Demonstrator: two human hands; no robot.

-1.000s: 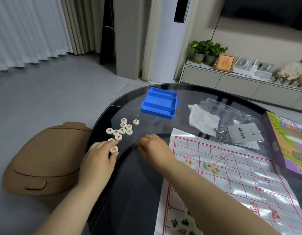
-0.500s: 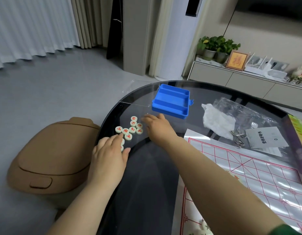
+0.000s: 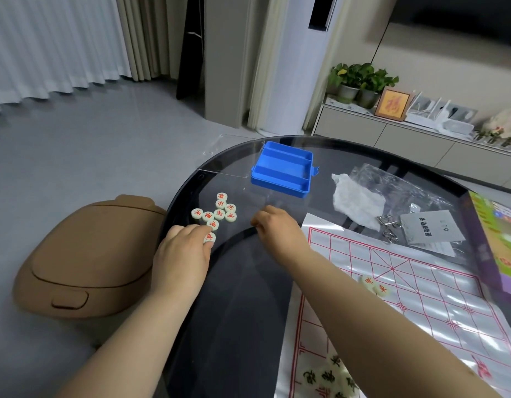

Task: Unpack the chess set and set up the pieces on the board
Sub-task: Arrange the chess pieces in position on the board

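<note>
A cluster of cream round chess pieces with red characters (image 3: 218, 212) lies on the dark glass table (image 3: 237, 297) near its left edge. My left hand (image 3: 182, 257) rests just in front of the cluster and pinches one red piece (image 3: 209, 237) at its fingertips. My right hand (image 3: 277, 229) hovers to the right of the cluster, fingers curled and pinched as if round a small piece that the fingers hide. The paper chess board (image 3: 421, 300) with red lines lies to the right. On it sit two red pieces (image 3: 375, 285) and, at the near edge, several dark-lettered pieces (image 3: 326, 377).
An empty blue plastic tray (image 3: 283, 170) stands behind the cluster beside a clear lid. Crumpled plastic bags (image 3: 360, 196), metal ring puzzles (image 3: 388, 228) and a leaflet (image 3: 429, 228) lie behind the board. A colourful box (image 3: 501, 239) sits far right. A brown floor stool (image 3: 84, 259) stands left of the table.
My right hand reached to the cluster, then drew back towards the board with curled fingers. My left hand stayed by the cluster with its piece. The camera view shifted.
</note>
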